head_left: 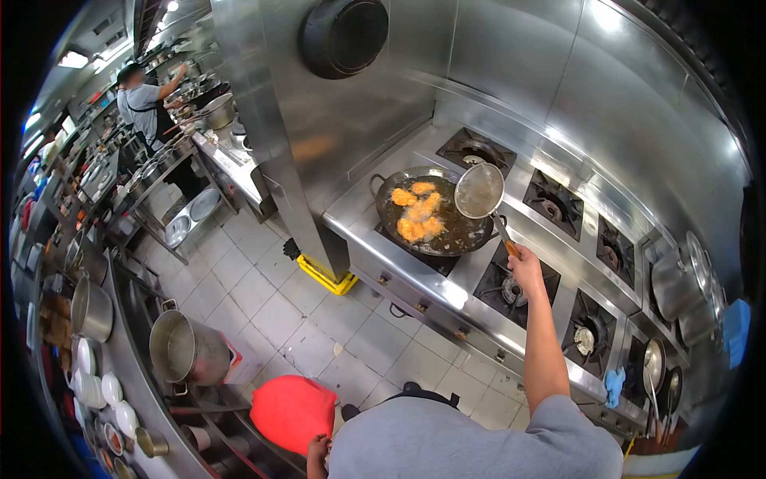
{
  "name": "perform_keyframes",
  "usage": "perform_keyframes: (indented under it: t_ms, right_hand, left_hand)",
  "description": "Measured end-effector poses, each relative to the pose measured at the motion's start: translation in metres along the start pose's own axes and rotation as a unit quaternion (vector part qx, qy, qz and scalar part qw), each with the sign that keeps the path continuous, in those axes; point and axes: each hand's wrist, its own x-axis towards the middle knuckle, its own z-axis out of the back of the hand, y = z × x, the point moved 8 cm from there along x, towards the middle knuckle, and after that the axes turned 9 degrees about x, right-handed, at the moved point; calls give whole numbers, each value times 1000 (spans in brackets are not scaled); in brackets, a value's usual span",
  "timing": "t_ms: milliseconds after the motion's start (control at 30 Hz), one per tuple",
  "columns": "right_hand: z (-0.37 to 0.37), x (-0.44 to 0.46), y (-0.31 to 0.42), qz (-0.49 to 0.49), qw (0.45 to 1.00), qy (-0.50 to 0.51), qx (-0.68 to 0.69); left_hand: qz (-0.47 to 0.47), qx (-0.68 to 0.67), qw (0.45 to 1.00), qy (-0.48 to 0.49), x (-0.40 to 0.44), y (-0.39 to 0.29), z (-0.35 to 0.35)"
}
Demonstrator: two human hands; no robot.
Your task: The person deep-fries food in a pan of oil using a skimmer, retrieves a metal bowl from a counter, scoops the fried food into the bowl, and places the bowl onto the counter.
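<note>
My right hand (524,267) is closed around the wooden handle of a round mesh skimmer (479,190). The skimmer's basket hangs over the right side of a wide black wok (378,209) full of dark oil. Several golden-orange fried pieces (420,214) float in the oil, grouped left of the skimmer and apart from it. Low in the view, my left hand (319,447) is beside my body at the edge of a smooth red object (294,411). Its fingers look curled; whether they grip anything is hidden.
Gas burners (511,291) surround the wok on the steel range. A black pan (345,38) hangs on the wall. A large pot (187,347) stands at left, near a yellow item (327,275) on the tiled floor. Another person (148,108) works at the far left counter.
</note>
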Motion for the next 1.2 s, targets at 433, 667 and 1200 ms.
perform_keyframes:
  t_ms: [433, 667, 1200]
  right_hand:
    - [-36, 50, -34, 37, 994, 14, -101]
    - [-78, 51, -27, -14, 1000, 27, 4]
    - [-65, 17, 5, 104, 987, 52, -113]
  left_hand:
    - [0, -4, 1000, -7, -8, -7, 5]
    - [5, 6, 1000, -9, -13, -3, 9]
    - [-33, 9, 999, -20, -12, -3, 6]
